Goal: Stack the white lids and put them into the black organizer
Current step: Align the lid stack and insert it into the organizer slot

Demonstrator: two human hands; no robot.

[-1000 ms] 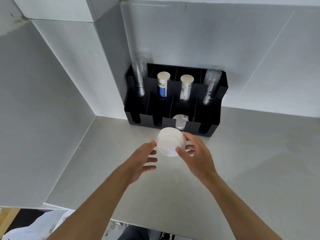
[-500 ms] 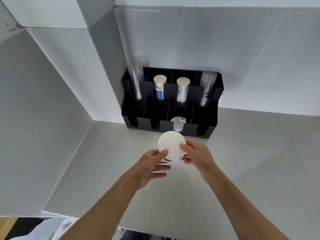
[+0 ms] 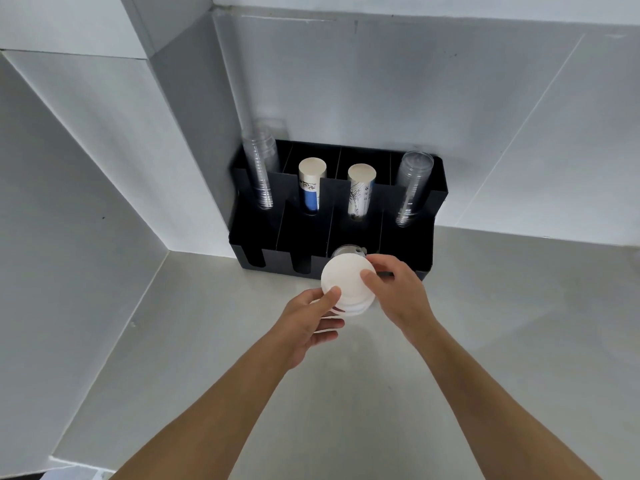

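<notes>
Now we see both hands, left and right, gripping the lids mid-frame, nearer the organizer than before.

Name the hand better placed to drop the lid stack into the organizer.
Right, probably. The right hand grips the stack of white lids on the side nearest the black organizer, its fingers already at the front slots; the left hand supports from the near side.

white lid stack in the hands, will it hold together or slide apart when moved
The white lid stack looks light: fingertips of the left hand and right hand carry it. Lower rims peek out unevenly, so the lids seem only loosely nested and could shift under a one-sided grip. The smooth, thin plastic probably flexes and slips.
</notes>
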